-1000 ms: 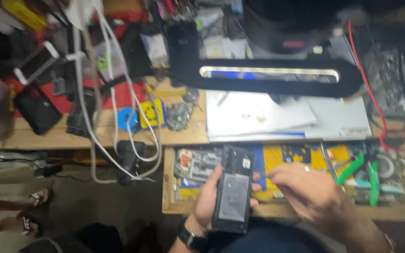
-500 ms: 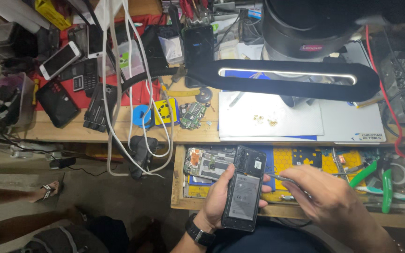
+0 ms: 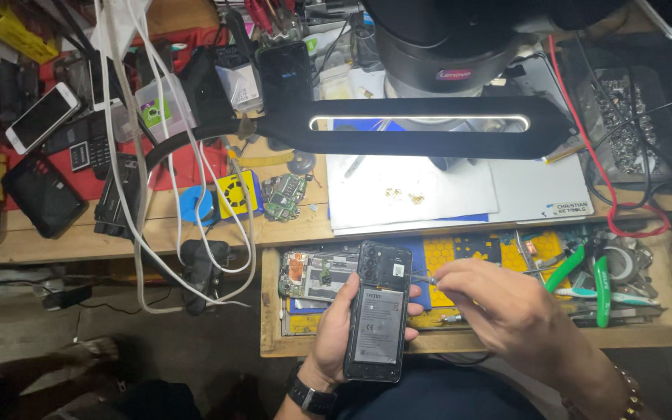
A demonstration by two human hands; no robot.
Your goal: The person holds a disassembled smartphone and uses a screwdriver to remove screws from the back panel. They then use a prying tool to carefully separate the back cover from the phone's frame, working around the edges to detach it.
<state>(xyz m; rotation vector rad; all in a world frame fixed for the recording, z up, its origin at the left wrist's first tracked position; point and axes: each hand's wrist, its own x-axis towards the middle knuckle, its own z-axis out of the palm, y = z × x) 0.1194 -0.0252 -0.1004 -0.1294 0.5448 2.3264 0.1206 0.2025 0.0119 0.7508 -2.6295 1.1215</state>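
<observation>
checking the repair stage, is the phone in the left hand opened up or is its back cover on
Opened up: the phone in the left hand shows its bare battery and camera modules, no cover.

Single head-worn view, looking steeply down and forward over a cluttered workbench (image 3: 157, 233) and open drawer (image 3: 270, 311), fairly close, both hands low in frame, lamp bar (image 3: 421, 124) across the top.

The left hand (image 3: 334, 336) held a black phone (image 3: 379, 311) back-side up, while the right hand (image 3: 499, 311) touched its top with a thin tool (image 3: 423, 279).
</observation>
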